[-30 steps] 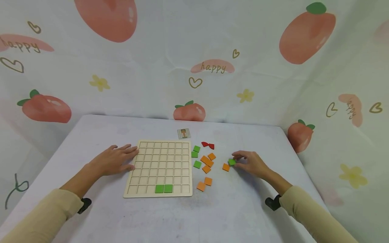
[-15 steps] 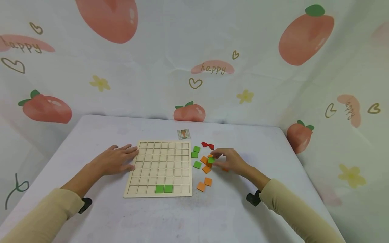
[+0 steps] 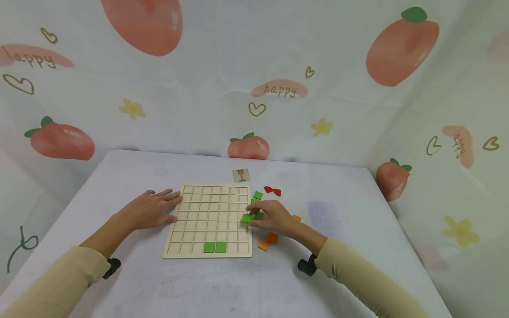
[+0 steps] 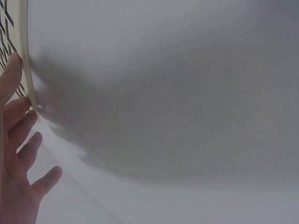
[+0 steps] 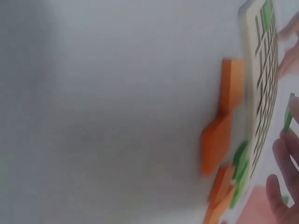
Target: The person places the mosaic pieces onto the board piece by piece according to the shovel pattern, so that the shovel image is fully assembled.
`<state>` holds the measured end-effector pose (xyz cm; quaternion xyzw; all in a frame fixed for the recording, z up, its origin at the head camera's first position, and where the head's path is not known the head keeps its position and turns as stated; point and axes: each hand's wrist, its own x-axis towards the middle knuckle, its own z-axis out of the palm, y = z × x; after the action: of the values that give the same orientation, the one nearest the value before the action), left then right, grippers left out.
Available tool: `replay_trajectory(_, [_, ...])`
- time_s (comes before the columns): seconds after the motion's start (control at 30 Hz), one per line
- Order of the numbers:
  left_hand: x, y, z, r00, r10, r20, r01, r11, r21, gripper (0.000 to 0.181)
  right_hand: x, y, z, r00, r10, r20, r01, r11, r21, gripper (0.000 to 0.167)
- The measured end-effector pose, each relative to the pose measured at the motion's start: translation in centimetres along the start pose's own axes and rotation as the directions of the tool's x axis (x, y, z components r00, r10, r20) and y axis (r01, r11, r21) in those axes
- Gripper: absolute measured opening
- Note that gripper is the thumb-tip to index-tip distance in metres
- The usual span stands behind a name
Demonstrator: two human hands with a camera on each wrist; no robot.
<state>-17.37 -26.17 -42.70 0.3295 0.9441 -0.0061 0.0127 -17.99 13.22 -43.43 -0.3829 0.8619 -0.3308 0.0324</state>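
Observation:
A square wooden grid board lies on the table, with two green tiles side by side in its nearest row. My left hand rests at the board's left edge with its fingers extended; in the left wrist view, fingertips touch the rim. Between thumb and fingers, my right hand pinches a green square tile above the board's right edge. The right wrist view also has this tile held clear of the board. Part of the loose tile pile is hidden beneath the right hand.
Loose green tiles and orange tiles lie right of the board. Two red pieces sit beyond them. A small patterned card lies behind the board. A printed cloth hangs behind the table.
My right hand has carried the green tile leftward from the right side of the table, over the orange tiles, to the board's right edge. The left hand has stayed put.

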Motion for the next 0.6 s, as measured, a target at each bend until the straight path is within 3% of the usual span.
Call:
replay_trajectory(0.33, [0.0,0.0,0.0,1.000,0.008,-0.002,-0.008,1.000,-0.002,0.064,3.2,-3.3,2.6,0.998,-0.049,0.042,0.048,0.999,0.025,0.038])
replay_trajectory(0.6, [0.0,0.2,-0.2,1.000,0.009,-0.005,-0.009,1.000,-0.006,0.063,4.3,-5.0,4.4,0.992,-0.104,0.075,0.103,0.995,0.010,0.040])
